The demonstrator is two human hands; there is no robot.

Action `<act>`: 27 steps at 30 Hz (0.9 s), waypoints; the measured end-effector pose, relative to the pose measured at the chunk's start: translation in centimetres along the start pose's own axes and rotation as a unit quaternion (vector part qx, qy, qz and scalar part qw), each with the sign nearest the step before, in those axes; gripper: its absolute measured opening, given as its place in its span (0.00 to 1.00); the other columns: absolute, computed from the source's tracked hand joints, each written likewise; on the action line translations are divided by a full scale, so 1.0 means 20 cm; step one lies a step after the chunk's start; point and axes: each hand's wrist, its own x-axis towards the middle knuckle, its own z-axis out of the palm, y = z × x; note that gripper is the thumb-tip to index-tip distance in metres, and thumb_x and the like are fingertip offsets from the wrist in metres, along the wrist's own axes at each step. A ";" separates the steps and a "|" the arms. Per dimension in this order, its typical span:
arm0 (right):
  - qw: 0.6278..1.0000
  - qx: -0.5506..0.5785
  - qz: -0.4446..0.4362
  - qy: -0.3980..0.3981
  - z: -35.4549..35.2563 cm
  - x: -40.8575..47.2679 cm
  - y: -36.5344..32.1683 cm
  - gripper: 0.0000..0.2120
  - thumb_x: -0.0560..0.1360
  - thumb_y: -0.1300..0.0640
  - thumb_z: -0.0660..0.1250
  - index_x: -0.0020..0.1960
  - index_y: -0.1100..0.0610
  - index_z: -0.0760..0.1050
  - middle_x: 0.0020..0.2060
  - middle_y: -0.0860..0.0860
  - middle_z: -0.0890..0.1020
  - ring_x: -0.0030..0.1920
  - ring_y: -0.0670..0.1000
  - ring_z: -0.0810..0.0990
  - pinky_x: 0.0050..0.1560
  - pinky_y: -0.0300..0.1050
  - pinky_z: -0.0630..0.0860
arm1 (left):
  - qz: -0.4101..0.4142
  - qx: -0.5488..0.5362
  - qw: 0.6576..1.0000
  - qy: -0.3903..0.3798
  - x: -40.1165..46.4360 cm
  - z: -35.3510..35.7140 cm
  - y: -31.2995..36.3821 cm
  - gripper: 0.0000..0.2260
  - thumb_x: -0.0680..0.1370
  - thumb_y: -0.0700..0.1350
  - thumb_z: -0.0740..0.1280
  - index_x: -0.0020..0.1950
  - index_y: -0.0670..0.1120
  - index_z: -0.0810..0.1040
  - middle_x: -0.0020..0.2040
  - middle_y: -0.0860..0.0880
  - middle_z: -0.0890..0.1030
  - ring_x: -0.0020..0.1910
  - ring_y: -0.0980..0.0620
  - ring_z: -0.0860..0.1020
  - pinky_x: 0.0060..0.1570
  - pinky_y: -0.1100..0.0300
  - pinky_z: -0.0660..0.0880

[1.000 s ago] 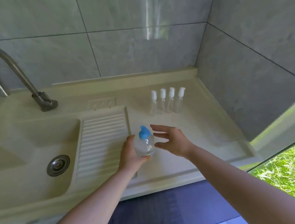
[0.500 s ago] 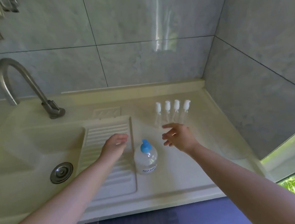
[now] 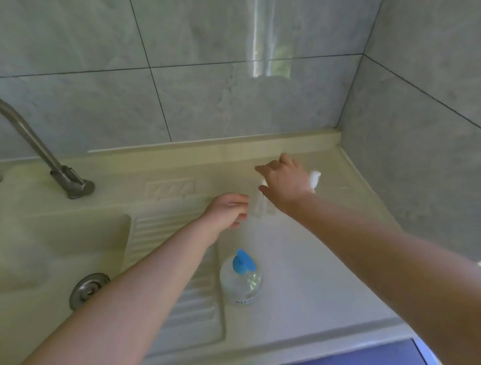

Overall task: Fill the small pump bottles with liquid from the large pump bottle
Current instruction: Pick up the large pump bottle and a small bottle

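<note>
Tap (image 3: 11, 138): brushed metal. Tiles (image 3: 226, 102): glossy grey stone. Sink (image 3: 314, 277): smooth cream, ribbed board. Bottle (image 3: 241, 284): clear plastic.

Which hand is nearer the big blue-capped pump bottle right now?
Left. The left hand hovers just beyond the large pump bottle, over the washboard edge, empty. The right hand is farther back, reaching over the small pump bottles.
</note>
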 end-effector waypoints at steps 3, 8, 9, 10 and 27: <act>0.997 -0.064 -0.033 -0.032 0.02 0.06 -0.02 0.19 0.81 0.45 0.61 0.69 0.50 0.72 0.58 0.50 0.81 0.65 0.56 0.67 0.61 0.47 0.66 | -0.008 0.001 1.000 -0.008 0.03 -0.01 -0.04 0.11 0.80 0.41 0.66 0.62 0.48 0.78 0.58 0.48 0.82 0.52 0.50 0.81 0.54 0.57 0.77; 0.994 -0.088 -0.036 -0.054 0.07 0.11 -0.04 0.15 0.80 0.46 0.63 0.64 0.49 0.76 0.56 0.49 0.82 0.62 0.55 0.69 0.59 0.47 0.66 | -0.006 -0.009 1.000 -0.007 0.05 -0.07 -0.08 0.09 0.79 0.41 0.67 0.58 0.51 0.79 0.58 0.48 0.82 0.54 0.50 0.81 0.51 0.59 0.76; 0.995 -0.082 -0.031 -0.051 0.07 0.11 -0.05 0.15 0.80 0.46 0.64 0.64 0.49 0.76 0.56 0.50 0.82 0.62 0.55 0.69 0.59 0.47 0.66 | -0.005 -0.015 1.000 -0.005 0.05 -0.08 -0.09 0.09 0.79 0.41 0.67 0.57 0.51 0.79 0.58 0.48 0.82 0.54 0.50 0.81 0.50 0.60 0.76; 0.996 -0.070 -0.028 -0.047 0.07 0.11 -0.05 0.15 0.80 0.45 0.64 0.64 0.49 0.76 0.56 0.50 0.82 0.63 0.55 0.69 0.59 0.47 0.66 | 0.000 -0.018 1.000 0.000 0.05 -0.09 -0.10 0.08 0.79 0.41 0.67 0.57 0.51 0.79 0.58 0.47 0.82 0.54 0.50 0.81 0.49 0.60 0.76; 0.642 0.740 0.182 0.085 -0.57 -0.58 0.01 0.08 0.74 0.54 0.75 0.47 0.57 0.79 0.35 0.51 0.75 0.35 0.47 0.75 0.38 0.38 0.74 | 0.429 0.406 0.789 0.170 -0.51 0.11 0.29 0.20 0.77 0.64 0.60 0.58 0.49 0.69 0.51 0.53 0.73 0.45 0.49 0.79 0.36 0.50 0.77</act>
